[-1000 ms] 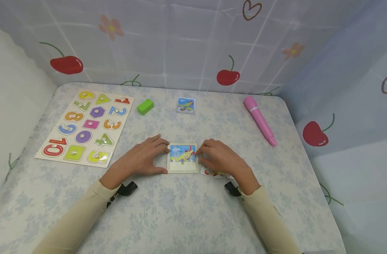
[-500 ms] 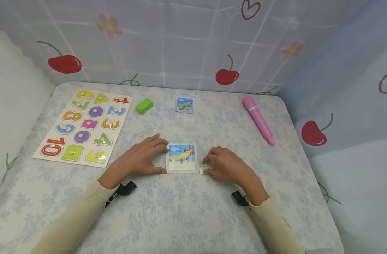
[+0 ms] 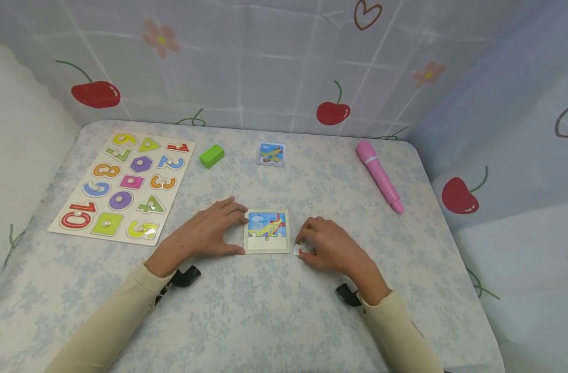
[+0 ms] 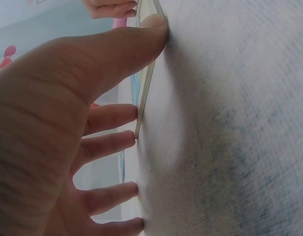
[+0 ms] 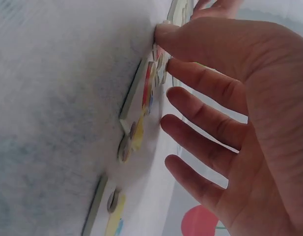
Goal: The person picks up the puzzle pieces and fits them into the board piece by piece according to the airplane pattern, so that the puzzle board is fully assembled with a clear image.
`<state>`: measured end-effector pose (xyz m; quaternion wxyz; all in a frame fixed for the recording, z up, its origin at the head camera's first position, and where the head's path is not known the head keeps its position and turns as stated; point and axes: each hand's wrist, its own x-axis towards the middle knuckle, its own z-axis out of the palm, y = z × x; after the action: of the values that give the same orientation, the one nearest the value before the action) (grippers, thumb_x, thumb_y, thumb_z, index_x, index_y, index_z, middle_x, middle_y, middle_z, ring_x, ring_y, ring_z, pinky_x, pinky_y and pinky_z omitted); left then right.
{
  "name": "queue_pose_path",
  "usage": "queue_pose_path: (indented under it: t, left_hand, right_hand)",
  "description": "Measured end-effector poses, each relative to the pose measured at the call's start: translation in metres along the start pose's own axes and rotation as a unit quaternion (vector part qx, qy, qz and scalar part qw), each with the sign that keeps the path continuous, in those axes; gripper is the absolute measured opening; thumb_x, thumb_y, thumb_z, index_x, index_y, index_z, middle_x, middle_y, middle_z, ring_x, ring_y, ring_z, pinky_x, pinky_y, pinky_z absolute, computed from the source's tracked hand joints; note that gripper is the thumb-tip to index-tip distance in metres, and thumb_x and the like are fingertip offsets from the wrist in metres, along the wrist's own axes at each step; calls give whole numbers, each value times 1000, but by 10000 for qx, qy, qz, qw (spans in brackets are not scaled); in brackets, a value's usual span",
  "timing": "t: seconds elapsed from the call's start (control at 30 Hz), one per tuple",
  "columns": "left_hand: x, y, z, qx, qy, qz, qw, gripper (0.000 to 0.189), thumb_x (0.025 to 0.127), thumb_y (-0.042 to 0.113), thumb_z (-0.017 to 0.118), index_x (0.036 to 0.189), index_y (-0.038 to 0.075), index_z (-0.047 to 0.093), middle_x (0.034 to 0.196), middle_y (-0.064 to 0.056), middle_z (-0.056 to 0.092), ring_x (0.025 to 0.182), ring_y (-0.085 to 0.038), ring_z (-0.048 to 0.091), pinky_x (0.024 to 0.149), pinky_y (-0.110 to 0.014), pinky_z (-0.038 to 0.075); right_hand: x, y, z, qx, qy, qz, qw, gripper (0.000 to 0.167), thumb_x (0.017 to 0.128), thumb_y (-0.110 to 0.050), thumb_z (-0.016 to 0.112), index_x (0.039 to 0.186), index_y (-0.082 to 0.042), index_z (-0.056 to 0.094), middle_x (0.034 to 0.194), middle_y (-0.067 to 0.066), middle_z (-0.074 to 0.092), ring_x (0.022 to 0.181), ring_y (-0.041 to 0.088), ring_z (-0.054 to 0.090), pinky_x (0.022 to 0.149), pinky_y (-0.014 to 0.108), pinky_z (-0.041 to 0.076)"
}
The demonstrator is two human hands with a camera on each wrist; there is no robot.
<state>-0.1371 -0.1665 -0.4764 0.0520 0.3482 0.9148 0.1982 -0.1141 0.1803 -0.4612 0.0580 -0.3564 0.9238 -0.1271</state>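
A small airplane puzzle lies in a pale square tray point(image 3: 267, 245) at the table's middle; its picture fills the upper part, and the lower strip is bare. My left hand point(image 3: 209, 228) rests against the tray's left edge, thumb at the near corner and fingertips farther up, fingers spread. Just right of the tray, my right hand point(image 3: 332, 243) pinches a puzzle piece point(image 3: 297, 250) between thumb and index finger, the other fingers held apart from it. Several loose puzzle pieces point(image 5: 137, 135) lie under that hand in the right wrist view, mostly hidden from the head view.
A number-and-shape peg board point(image 3: 125, 186) lies at the left. Beyond the tray are a green block point(image 3: 212, 156) and an airplane picture card point(image 3: 271, 154). At the right back lies a pink microphone-like toy point(image 3: 380, 177). A printed curtain point(image 3: 274, 62) hangs behind the table.
My right hand has left the tray's right edge and moved slightly right and nearer, onto the loose pieces, where it now pinches one. The left hand has stayed at the tray.
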Motion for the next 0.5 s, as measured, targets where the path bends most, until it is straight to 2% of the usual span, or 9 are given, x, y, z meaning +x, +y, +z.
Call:
queue_pose_path:
  t: [0.27, 0.5]
  left_hand:
    - [-1, 0, 0, 19, 9, -8, 10000, 69, 81, 52, 93, 133, 11, 71, 152, -8, 58, 155, -44, 39, 107, -65, 52]
    - [-1, 1, -1, 5, -9, -10, 10000, 69, 82, 52, 93, 133, 12, 71, 152, -8, 58, 156, -44, 39, 106, -66, 52]
  right_hand:
    - [7, -3, -5, -160, 146, 9, 9998, 23, 91, -27, 86, 110, -17, 77, 114, -1, 70, 112, 22, 65, 100, 45, 54]
    - [22, -11, -10, -89, 164, -256, 9995, 21, 95, -30, 84, 112, -19, 78, 114, -4, 72, 114, 22, 67, 105, 46, 53]
